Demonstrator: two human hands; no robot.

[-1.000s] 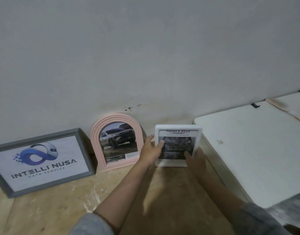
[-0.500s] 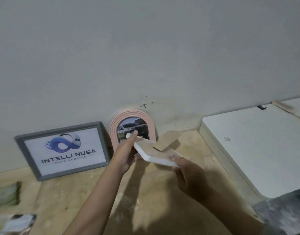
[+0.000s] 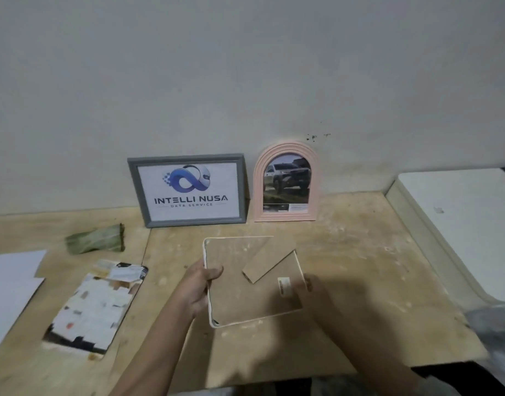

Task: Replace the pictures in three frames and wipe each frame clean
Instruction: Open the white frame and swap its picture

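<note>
The white frame (image 3: 252, 281) is held face down over the middle of the table (image 3: 359, 267), its cardboard stand sticking up. The left hand (image 3: 198, 287) grips its left edge, thumb on the backing; the right hand (image 3: 311, 290) holds the right edge, though its finger curl is blurred. With only edge grips, the frame could slip or tilt and drop when the backing is pried open.
</note>
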